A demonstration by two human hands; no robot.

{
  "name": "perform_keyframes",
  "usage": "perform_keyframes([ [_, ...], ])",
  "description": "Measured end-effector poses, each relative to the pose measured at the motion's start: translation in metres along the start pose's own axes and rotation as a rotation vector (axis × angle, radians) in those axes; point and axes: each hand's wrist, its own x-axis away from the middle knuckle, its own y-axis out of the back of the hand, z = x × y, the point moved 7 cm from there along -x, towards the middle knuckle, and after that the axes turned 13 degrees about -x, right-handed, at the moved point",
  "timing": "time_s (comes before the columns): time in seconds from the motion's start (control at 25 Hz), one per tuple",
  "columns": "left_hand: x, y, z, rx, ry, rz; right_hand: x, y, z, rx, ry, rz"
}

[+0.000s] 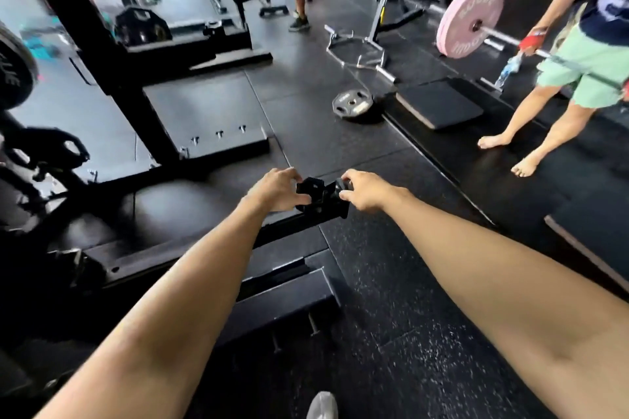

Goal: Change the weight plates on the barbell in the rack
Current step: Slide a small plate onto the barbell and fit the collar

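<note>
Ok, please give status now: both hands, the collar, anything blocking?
Left hand and right hand both pinching black collar clamp. Clamp held above floor. Grey plate lying beyond, not blocking.

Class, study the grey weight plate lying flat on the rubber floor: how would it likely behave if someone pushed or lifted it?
The grey weight plate looks metal and thick, so probably heavy for its size and rigid. Lying flat on the rubber floor, it would likely drag, not roll. Its cut-out grips should aid lifting.

Bare forearms, no sleeves, left hand (pixel 275 192), right hand (pixel 366 194)
</note>
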Motion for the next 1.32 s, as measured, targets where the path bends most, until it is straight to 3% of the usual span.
perform_keyframes([
  [0.2,-0.061,-0.08,0.009,0.033,0.014,0.133,-0.072,-0.045,-0.03,-0.005,-0.038,0.084],
  [0.36,-0.079,-0.101,0.002,-0.044,0.001,-0.051,-0.091,-0.06,-0.049,0.005,-0.056,0.078],
  [0.56,-0.086,-0.085,0.001,0.122,-0.047,-0.111,-0.092,-0.052,-0.051,0.015,-0.042,0.086],
  [0.72,-0.072,-0.059,0.001,0.253,-0.04,-0.184,-0.079,-0.032,-0.036,-0.154,-0.033,0.037],
  [0.88,-0.032,-0.018,-0.008,0.347,-0.08,-0.183,-0.038,0.002,-0.008,-0.477,0.011,-0.176],
  [1.0,0.021,-0.004,-0.02,0.563,-0.137,-0.099,0.012,0.026,0.01,-0.565,0.115,-0.25],
  [1.2,0.147,0.029,-0.045,0.922,-0.155,-0.144,0.13,0.045,0.033,-0.864,0.255,-0.253],
  [1.32,0.231,0.05,-0.062,1.055,-0.136,-0.207,0.21,0.053,0.055,-0.912,0.335,-0.211],
])
